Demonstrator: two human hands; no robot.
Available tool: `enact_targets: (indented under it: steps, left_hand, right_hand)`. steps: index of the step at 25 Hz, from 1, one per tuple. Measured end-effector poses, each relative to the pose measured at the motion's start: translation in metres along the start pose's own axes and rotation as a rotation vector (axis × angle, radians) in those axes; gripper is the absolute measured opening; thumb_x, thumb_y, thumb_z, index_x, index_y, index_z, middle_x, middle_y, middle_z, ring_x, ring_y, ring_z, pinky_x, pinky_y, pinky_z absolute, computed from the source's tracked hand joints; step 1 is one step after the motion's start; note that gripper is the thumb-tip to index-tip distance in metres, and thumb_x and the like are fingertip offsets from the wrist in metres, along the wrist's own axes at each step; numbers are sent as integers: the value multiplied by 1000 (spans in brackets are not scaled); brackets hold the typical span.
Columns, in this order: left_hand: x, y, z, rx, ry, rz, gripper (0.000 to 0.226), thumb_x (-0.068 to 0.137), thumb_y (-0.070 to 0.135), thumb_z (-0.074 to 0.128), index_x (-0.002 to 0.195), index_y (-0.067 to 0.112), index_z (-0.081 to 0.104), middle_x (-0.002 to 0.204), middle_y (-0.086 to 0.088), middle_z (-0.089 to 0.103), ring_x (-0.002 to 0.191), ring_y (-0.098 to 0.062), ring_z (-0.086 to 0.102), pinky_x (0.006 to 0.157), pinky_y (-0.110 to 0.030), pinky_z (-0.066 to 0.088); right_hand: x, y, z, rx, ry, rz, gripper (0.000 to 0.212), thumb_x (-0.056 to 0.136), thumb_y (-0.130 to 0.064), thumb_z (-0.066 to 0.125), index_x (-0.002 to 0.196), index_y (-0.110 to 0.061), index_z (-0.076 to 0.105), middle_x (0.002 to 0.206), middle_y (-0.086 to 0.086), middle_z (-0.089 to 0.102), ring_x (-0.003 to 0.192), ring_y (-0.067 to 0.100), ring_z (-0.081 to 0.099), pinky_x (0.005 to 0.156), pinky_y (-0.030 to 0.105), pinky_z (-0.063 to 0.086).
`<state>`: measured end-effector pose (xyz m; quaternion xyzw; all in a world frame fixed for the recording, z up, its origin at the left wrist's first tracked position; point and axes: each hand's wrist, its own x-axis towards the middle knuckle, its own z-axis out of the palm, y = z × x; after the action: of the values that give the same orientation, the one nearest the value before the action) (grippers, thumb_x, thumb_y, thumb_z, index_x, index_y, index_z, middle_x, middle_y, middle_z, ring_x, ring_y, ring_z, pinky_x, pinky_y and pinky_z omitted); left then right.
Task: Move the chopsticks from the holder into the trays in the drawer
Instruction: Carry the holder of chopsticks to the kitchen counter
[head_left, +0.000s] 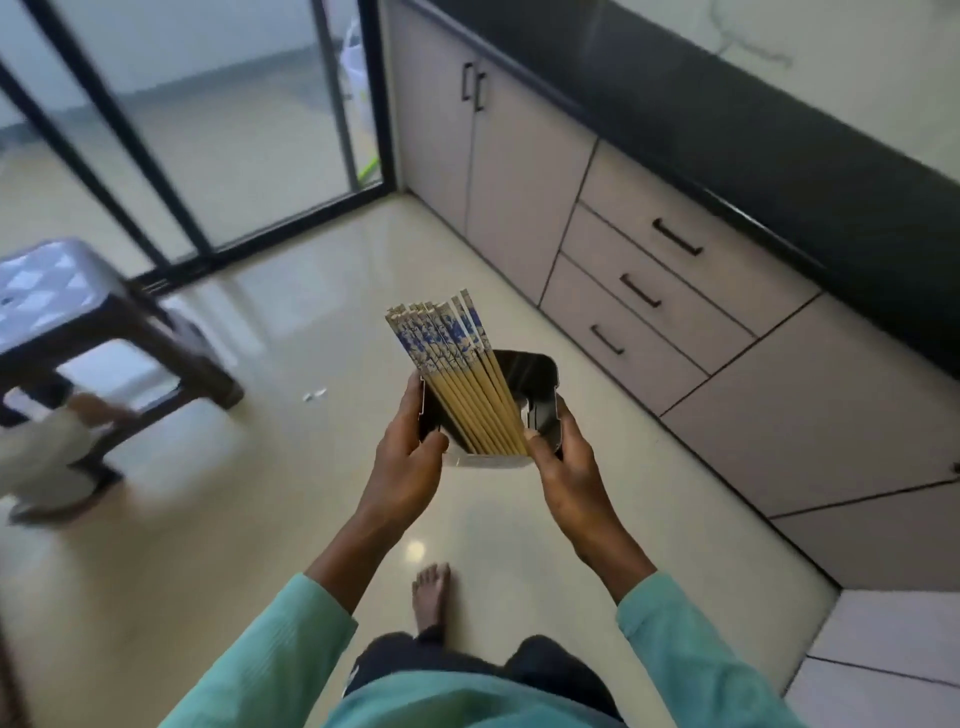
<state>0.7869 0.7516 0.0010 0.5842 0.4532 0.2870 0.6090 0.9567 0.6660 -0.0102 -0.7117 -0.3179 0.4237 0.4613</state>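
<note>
Leaning up-left in the holder (535, 384), chopsticks (457, 374)

— Where is the bundle of bamboo chopsticks with blue-and-white patterned tops (457, 374)?
— Standing in the glossy black rectangular holder (535, 384), leaning left, patterned ends up and fanned above its rim.

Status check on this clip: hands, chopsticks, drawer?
Left hand and right hand both grip the holder. Chopsticks all in it, leaning left. Three drawers shut. Stool off left, path open.
</note>
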Motion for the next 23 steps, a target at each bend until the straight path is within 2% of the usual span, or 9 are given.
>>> enact_targets:
  steps: [3,7,10,12,14,17,19,21,23]
  left_hand:
    - [91,43,35,32,-141,-5,81,100,-11,40,163,37,23,157,10,48,146,-15,46,116,-53,45]
    - [198,85,89,92,-263,40,82,98,-12,41,160,40,28,153,13,51,144,-11,47,113,-44,47]
    - [282,107,136,132,-345,84,81,98,-13,43,162,35,27,157,9,49,147,-14,43,118,-48,43]
    - [336,126,170,150,-383,116,81,97,-14,43,161,33,31,154,8,52,146,-13,45,116,-45,46]
    - [384,148,207,144,-427,117,80,95,-17,43,157,34,39,147,12,58,140,-9,51,111,-37,52]
    - [455,176,261,161,-500,162,79,93,-19,44,144,41,48,128,27,67,126,7,58,94,-19,57]
    - [499,194,295,167,-537,123,77,93,-19,45,140,42,50,120,31,69,117,13,60,83,-13,57]
    - [538,206,321,183,-564,125,74,93,-18,45,140,39,51,117,28,70,114,11,63,80,-12,56]
    - [580,216,347,195,-618,127,71,95,-14,47,142,39,50,120,20,71,116,5,64,81,-13,56]
  right_hand:
    - [63,-27,-43,58,127,41,55,108,-38,51,161,-39,33,154,-6,55,141,13,52,120,41,42]
    - [144,-42,-98,155,277,29,52,109,-35,51,160,-37,38,143,-8,62,134,12,59,113,32,48]
    - [212,-52,-146,237,366,1,49,110,-31,51,158,-34,43,143,-3,64,135,17,60,116,40,48]
    - [255,-60,-178,278,410,-32,39,109,-29,51,144,-46,51,139,-3,67,132,16,62,116,42,48]
    - [295,-68,-214,319,449,-32,36,109,-28,51,135,-53,50,135,-5,69,129,14,63,115,41,49]
    - [354,-75,-265,331,493,-50,43,110,-29,50,151,-40,49,137,-6,69,130,12,63,114,42,50]
    - [394,-82,-297,349,523,-15,44,110,-29,50,153,-38,48,134,-8,70,128,10,64,113,43,51]
    - [428,-87,-321,360,567,17,43,109,-31,50,150,-45,48,128,-12,72,122,8,65,111,44,53]
    - [465,-92,-346,387,611,31,43,108,-33,52,142,-59,49,122,-18,73,118,3,67,107,39,54]
